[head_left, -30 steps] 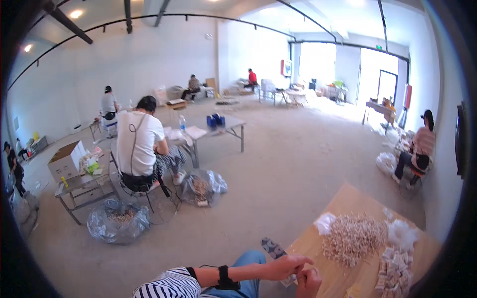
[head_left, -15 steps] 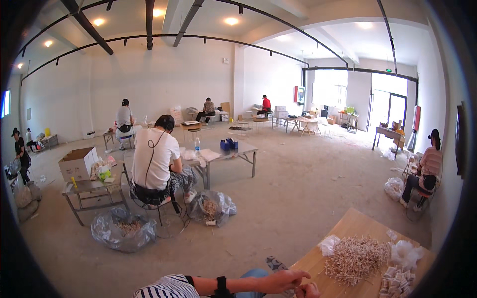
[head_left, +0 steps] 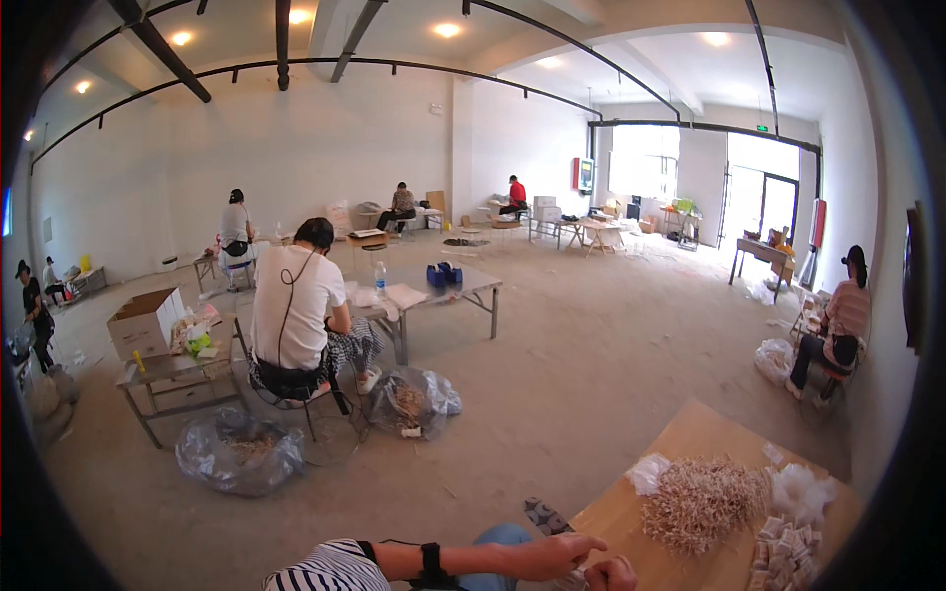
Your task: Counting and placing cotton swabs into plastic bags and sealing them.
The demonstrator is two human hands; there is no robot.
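Note:
At the lower edge, my left hand (head_left: 564, 555) reaches across with a black band on its wrist, its fingers bent to a pinch. Close beside it my right hand (head_left: 613, 573) is curled shut. Something whitish lies between them, too small to make out. Both hands are at the near left edge of a wooden table (head_left: 611, 505). On this table, right of my hands, lies a heap of thin, pale little sticks (head_left: 705, 502). Small white packets (head_left: 785, 554) are piled at its near right side, next to a crumpled clear plastic bag (head_left: 803, 492).
Another clear bag (head_left: 647, 474) lies at the heap's left. Across the concrete floor, a person in a white shirt (head_left: 293, 320) sits at a metal table (head_left: 473, 280) between two plastic sacks, one of them here (head_left: 241, 458). Another person (head_left: 844, 315) sits by the right wall.
The view has shifted slightly, so the room sits a little further left and higher. My hands stay close together, with the right hand lifted slightly into view.

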